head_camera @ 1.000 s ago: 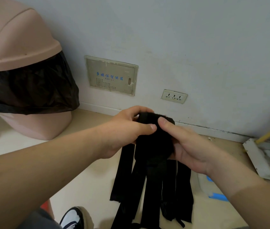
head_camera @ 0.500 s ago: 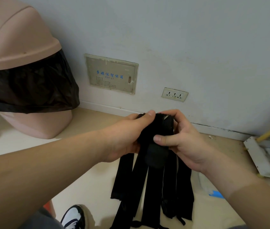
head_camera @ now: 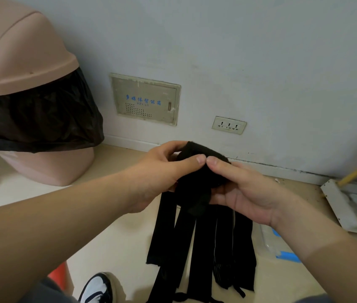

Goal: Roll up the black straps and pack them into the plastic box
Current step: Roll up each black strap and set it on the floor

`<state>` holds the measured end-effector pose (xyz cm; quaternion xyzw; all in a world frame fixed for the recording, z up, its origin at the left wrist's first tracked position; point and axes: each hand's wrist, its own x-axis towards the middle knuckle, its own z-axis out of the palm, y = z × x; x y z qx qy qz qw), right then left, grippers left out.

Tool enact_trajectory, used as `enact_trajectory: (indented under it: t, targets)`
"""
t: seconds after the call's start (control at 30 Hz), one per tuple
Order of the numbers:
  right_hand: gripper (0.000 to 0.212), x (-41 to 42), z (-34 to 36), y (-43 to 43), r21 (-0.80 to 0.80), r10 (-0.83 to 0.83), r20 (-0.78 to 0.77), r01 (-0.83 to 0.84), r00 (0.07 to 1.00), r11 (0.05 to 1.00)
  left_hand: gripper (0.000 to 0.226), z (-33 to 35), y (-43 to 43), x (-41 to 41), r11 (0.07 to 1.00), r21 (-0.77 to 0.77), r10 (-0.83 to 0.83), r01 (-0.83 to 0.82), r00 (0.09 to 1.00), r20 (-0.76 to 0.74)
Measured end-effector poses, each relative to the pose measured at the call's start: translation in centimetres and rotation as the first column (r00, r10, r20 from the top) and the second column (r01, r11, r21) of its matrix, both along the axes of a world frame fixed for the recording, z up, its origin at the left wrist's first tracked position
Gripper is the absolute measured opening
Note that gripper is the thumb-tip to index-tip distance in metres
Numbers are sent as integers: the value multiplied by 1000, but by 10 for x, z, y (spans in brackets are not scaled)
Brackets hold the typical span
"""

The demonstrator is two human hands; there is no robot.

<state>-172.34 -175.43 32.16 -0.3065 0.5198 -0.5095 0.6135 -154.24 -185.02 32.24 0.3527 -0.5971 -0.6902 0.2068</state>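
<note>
Both hands, left hand (head_camera: 162, 169) and right hand (head_camera: 242, 193), grip one rolled black strap (head_camera: 197, 171) above loose straps (head_camera: 203, 243) on the floor.

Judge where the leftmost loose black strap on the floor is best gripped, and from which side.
I would pinch the leftmost strap at its near cut end, coming from above and from its left. That end lies free beside bare floor; other straps crowd its right edge, and its far end is hidden behind the left hand, which with the right hand grips the roll.
</note>
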Motion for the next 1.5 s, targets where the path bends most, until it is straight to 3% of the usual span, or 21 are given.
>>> enact_trajectory:
  t: [0.1,0.2,0.33,0.63,0.77,0.9,1.03,1.13,1.2,1.3,1.37,1.43,1.5]
  targets:
    - [48,-2,0,-4,-28,-75,101,78,992,997,66,-5,-2,3,994,106,-1,-1,1000,14]
    - [52,-7,-1,-6,-22,-160,189,167,969,986,38,-7,-1,5,993,89,-89,81,992,91]
    - [50,-11,-4,-6,16,-216,215,218,952,976,18,-9,-3,3,998,66,3,-9,997,79]
    - [46,-8,-13,-13,-50,-193,31,194,981,980,18,3,6,-4,960,-245,167,-132,977,130]
    - [28,1,-21,-13,-97,-202,-89,194,975,976,23,7,7,-2,909,-382,232,-165,963,135]
    - [45,7,-27,-12,-90,-181,-143,169,973,982,29,4,9,-1,904,-375,267,-203,955,128]
    - [58,12,-34,-11,-78,-210,-67,205,975,976,19,6,19,-6,942,-321,136,-96,985,103]
    - [49,14,-35,-13,-57,-233,34,235,972,970,15,4,25,-7,922,-384,30,42,983,180]
    - [37,14,-33,-14,-54,-214,39,216,976,975,24,-3,23,-8,848,-517,28,119,963,267]
    - [35,13,-30,-14,-32,-178,21,179,984,983,65,-9,23,-7,748,-621,1,235,935,354]
    - [48,12,-30,-13,-5,-139,21,139,990,990,85,-11,24,-5,708,-623,-45,333,901,431]
    - [70,11,-34,-12,7,-112,29,112,993,994,93,-12,26,-4,703,-577,-116,415,868,483]
    - [77,11,-36,-12,13,-135,7,135,991,991,95,-10,29,-4,711,-536,-168,455,850,499]
